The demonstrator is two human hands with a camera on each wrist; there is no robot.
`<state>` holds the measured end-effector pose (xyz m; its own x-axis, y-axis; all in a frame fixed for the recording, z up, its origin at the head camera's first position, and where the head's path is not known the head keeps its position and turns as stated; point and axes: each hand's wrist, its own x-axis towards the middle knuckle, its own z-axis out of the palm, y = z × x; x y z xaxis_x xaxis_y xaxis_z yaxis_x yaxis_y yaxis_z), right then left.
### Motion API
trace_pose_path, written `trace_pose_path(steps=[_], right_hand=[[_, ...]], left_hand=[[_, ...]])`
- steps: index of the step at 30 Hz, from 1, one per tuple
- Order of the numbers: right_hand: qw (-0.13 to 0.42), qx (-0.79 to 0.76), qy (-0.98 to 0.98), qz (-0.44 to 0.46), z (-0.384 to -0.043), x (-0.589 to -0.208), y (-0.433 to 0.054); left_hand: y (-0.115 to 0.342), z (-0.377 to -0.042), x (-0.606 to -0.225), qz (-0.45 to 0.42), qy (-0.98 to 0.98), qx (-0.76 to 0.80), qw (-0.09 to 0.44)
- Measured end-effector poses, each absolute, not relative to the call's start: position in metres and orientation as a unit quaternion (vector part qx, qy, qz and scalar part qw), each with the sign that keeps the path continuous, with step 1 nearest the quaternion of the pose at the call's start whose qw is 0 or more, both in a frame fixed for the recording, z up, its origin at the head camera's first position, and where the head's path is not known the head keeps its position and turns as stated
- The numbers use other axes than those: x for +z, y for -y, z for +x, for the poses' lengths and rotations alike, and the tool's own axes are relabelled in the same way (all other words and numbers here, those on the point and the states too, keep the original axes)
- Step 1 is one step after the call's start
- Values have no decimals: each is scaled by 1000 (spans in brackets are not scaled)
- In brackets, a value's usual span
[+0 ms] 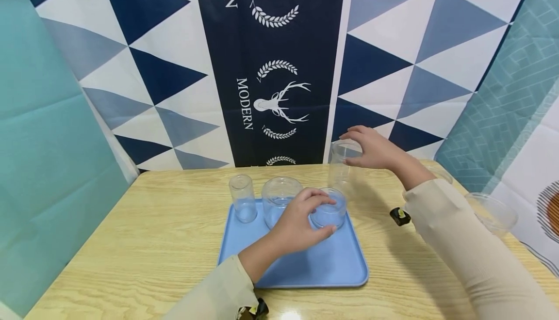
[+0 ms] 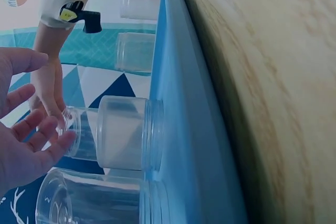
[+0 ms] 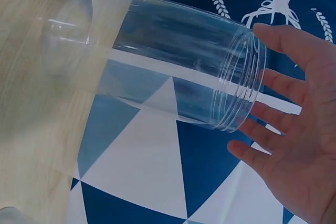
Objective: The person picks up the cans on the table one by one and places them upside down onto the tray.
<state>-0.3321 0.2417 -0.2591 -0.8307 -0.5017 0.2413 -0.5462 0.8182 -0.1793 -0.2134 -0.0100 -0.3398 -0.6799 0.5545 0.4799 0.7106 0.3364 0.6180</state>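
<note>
On the blue tray (image 1: 323, 266) stand a slim clear jar (image 1: 242, 199), a wide clear jar (image 1: 276, 191) and a low clear jar (image 1: 325, 218). My left hand (image 1: 301, 223) is over the tray beside the low jar, fingers and thumb spread apart; the left wrist view shows them short of its wall. Just behind the tray's right corner, a tall clear jar (image 3: 168, 61) stands on the table. My right hand (image 3: 310, 103) curves round its threaded rim from above, thumb on one side and fingers on the other.
Toward the table's (image 1: 144, 242) right edge stand more clear containers, one a wide round container (image 1: 491, 213) beyond my right forearm. A patterned cloth (image 1: 271, 68) hangs along the back edge. Both sleeves carry a small dark wrist device (image 1: 400, 216).
</note>
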Motion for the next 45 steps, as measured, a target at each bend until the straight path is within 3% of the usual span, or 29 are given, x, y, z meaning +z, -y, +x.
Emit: trace_pose_path(steps=[21,30,37,45], right_hand=[[9,99,955,279,-350,-254,-226],[3,92,960,266,-344,-250,-229],[29,94,958,269,-334,-242,-238],[32,85,960,264,-324,-236,-248]], left_hand=[[3,-218,-339,-250,726,-638,-63],[2,-216,-339,-230,663,-702,-117],[1,-216,-339,-212,594,-758,-167],[1,-215,-340,-188,553,-792,-179]])
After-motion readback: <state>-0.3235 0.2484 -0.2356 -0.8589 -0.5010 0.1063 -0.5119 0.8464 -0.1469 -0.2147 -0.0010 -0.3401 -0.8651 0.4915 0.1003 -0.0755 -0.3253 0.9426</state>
